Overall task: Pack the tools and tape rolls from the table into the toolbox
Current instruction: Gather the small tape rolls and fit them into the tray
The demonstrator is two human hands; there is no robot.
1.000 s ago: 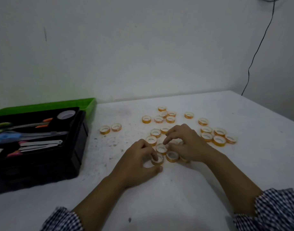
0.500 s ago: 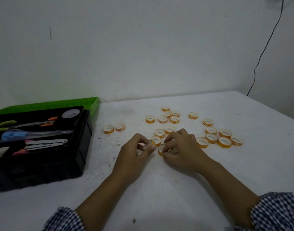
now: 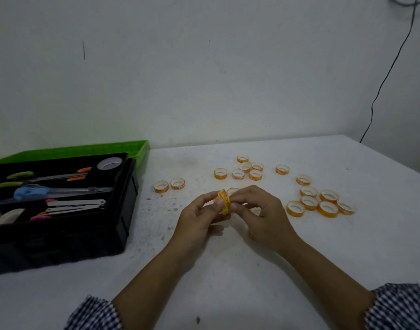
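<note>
While raised just clear of the white table [image 3: 228, 289], pinched from both sides: the held tape roll [image 3: 224, 203], yellow-orange, standing on edge, its hole axis running left to right from one hand to the other. Possibly more than one roll pressed together; too small to tell. Gripped on one face by the left hand [image 3: 197, 219], thumb and forefinger curled onto the rim. Gripped on the other face by the right hand [image 3: 263, 216], fingers bent over the top. Checked sleeves [image 3: 94, 313] nearest of all. Half hidden under the right hand, flat on the table, another roll [image 3: 251, 235].

Off to the left, level with the hands and well apart from them: the black toolbox [image 3: 123, 210], open, with its green lid [image 3: 85, 150] laid back behind. Already seated in its tray: a blue-handled tool [image 3: 30, 192] and a white tape roll [image 3: 109, 163] in the far corner pocket. Closer to the left hand than to the right, so probably a short leftward carry by that hand.

Farther out, loose on the table: a pair of rolls [image 3: 161, 186] between hands and box, a right cluster [image 3: 309, 202], a back cluster [image 3: 255, 175]. Plenty left to pack.
</note>
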